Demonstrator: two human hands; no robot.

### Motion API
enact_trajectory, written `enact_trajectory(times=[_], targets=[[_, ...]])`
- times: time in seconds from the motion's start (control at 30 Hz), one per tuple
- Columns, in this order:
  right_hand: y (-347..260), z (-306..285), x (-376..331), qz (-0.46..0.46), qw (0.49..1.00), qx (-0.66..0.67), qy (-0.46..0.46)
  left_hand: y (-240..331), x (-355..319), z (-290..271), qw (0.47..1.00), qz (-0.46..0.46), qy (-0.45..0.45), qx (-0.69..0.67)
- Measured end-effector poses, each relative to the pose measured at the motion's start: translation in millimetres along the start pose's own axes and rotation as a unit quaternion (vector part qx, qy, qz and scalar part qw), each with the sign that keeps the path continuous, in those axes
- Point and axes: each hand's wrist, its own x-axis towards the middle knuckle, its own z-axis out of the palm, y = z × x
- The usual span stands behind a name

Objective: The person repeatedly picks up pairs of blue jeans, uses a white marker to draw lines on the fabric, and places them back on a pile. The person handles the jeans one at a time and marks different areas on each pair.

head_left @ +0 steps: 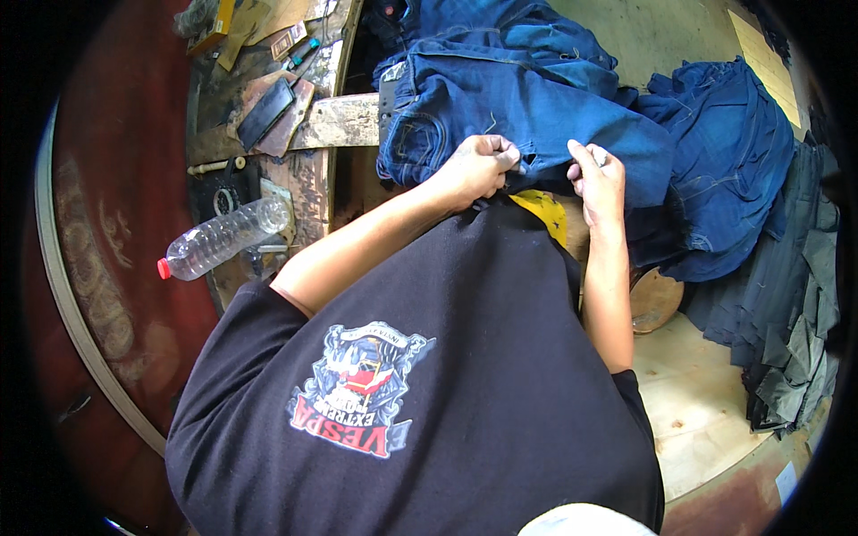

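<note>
Jeans (pixel 500 107) lie across the workbench (pixel 344 121) edge, pinched at one hem by both hands. Left hand (pixel 478 167) and right hand (pixel 597 183) each grasp the denim, a bottle (pixel 223 238) lying at the bench's left edge.

Garment workshop: denim piles (pixel 724 170), cluttered workbench (pixel 268 170).

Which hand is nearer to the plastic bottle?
Left. The left hand grips the jeans on the side toward the bottle; the right hand is farther away.
</note>
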Motion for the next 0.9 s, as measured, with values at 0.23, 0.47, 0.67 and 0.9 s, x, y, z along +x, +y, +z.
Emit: enact_trajectory(times=[0.23,0.47,0.67,0.9], targets=[[-12,1,-7,-0.001,1.0,0.002,-0.01,15,-2,7,0.993,-0.078,-0.025,-0.085],[-4,-7,-7,-0.006,1.0,-0.008,-0.028,0,-2,24,0.993,-0.018,-0.024,-0.11],[-16,-6,-14,0.026,0.999,0.03,-0.021,-4,-24,31,0.984,-0.008,0.041,-0.174],[-19,-25,-10,-0.018,0.981,-0.148,-0.127,-6,-27,43,0.995,-0.017,0.051,-0.085]])
